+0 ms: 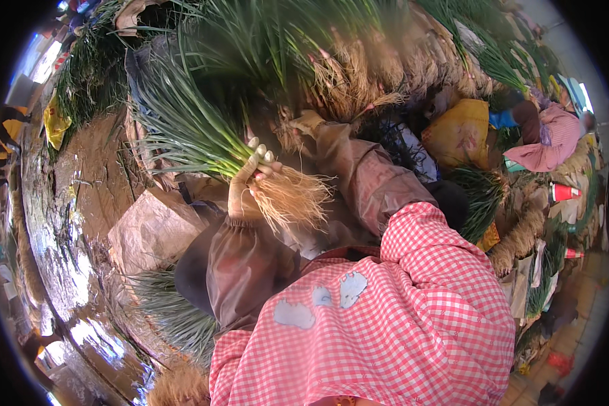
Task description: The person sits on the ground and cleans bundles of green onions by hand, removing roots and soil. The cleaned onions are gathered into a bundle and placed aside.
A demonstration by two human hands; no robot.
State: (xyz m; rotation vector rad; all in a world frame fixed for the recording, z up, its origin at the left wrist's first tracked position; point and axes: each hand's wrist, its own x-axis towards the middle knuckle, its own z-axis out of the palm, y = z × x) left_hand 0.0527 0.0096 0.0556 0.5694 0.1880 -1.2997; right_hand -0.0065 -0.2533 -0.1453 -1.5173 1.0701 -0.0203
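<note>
My left hand (246,175), in a pale glove, is closed around a bunch of green onions (203,132) just above the roots. The long green leaves fan out to the upper left, and the tan, stringy roots (294,195) hang to the right. My right hand (307,123), also gloved, reaches forward to the roots of the onions in a large pile (355,66). Its fingers are mostly hidden and blurred, so its hold is unclear. Brownish translucent sleeve covers are on both forearms.
A tan sack (155,228) lies left of my knee, with more green onions (172,309) below it. Wet, muddy ground (96,167) extends at left. A yellow bag (459,132) stands at right, near a co-worker in pink (550,137). Red cups (566,193) are farther right.
</note>
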